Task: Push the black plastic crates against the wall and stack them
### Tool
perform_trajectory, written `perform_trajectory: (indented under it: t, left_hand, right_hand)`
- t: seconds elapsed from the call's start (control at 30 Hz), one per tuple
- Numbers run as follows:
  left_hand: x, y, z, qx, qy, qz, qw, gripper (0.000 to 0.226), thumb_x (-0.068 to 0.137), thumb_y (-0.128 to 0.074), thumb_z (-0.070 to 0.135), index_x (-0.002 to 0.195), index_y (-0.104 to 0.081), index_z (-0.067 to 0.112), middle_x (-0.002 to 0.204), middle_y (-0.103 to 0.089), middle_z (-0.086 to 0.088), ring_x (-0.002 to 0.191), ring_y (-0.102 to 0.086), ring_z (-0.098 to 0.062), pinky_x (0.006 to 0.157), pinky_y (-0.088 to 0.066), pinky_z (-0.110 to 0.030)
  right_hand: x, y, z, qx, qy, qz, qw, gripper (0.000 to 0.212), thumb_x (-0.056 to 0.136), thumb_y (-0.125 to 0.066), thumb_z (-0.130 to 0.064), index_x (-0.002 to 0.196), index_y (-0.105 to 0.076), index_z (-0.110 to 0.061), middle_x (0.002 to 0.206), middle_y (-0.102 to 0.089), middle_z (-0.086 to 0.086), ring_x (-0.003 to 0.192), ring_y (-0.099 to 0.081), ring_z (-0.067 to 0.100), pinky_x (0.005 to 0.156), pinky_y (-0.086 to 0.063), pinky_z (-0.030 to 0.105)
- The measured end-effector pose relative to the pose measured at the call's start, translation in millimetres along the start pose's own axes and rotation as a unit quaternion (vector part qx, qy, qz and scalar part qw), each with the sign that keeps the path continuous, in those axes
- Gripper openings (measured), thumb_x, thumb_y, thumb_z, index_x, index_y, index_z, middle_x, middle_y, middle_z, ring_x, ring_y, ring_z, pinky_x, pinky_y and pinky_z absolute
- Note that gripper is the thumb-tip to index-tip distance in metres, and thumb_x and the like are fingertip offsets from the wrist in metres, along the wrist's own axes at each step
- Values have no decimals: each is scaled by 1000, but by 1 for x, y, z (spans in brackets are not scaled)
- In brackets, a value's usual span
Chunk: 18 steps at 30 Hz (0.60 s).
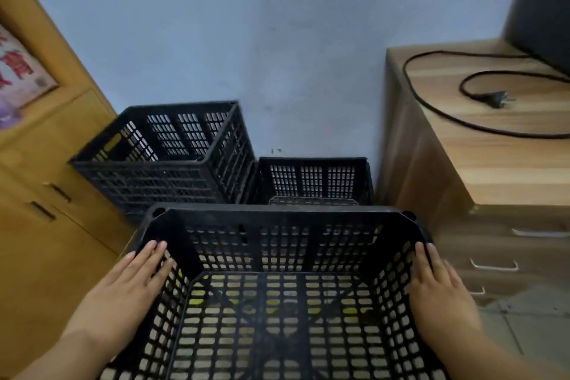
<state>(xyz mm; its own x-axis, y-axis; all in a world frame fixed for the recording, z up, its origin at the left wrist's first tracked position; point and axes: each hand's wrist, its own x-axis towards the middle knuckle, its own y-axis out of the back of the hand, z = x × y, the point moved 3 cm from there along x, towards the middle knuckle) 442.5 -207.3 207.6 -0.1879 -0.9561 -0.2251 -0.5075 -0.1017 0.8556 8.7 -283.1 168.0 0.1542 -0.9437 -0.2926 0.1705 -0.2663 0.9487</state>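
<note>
A black slotted plastic crate (277, 216) fills the near view, open side up. My left hand (135, 274) lies flat on its left rim and outer wall. My right hand (438, 284) presses flat against its right rim. Both hands clamp the crate from the sides with fingers straight. Beyond it a taller black crate (148, 173) stands at the left against the blue wall, looking like one crate on another. A lower black crate (311, 179) sits to its right against the wall, partly hidden by the near crate.
A yellow wooden cabinet (46, 225) with dark handles stands close on the left. On the right is a wood-grain drawer unit (493, 163) with a black cable and plug (496, 100) and a dark screen on top. Tiled floor (518, 324) shows at lower right.
</note>
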Motion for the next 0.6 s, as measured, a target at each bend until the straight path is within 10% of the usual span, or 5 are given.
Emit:
perform_trajectory:
  t: [0.13,0.27,0.37,0.47,0.6]
  left_hand:
    - [66,20,-8,-49,-11,-40,998,77,88,-32,-2,131,27,25,136,41,-7,118,47,-17,78,46,-27]
    - [123,-1,-38,-50,-19,-38,998,95,37,-84,-1,126,-54,10,138,-46,-18,140,-5,-17,110,6,-34]
    - [162,-1,-46,3,-37,-29,999,90,27,-87,1,114,-65,7,126,-59,-18,136,-33,-27,113,3,-32]
    - [202,19,-50,-29,-37,9,999,81,81,-55,3,144,-7,20,152,7,-13,138,13,-25,105,28,-31]
    - [254,38,-58,-55,-40,-73,995,69,93,-23,0,131,32,16,135,43,-6,125,39,-20,110,17,-33]
  right_hand:
    - [56,7,10,13,-15,-16,1000,55,96,-13,-14,144,9,1,150,27,13,144,16,28,118,6,37]
    - [116,-3,24,15,50,80,995,49,71,-26,-3,94,-60,24,113,-57,41,145,-10,35,118,7,32]
    - [153,-9,24,30,59,155,986,55,83,-16,-3,81,-66,19,94,-67,35,146,9,18,116,4,32]
    - [178,6,33,-28,55,27,998,64,74,-10,-11,100,-63,14,120,-53,33,143,-1,21,113,19,35]
    - [220,43,35,-202,87,-16,975,102,38,32,-10,138,12,-20,134,31,9,137,27,24,62,48,37]
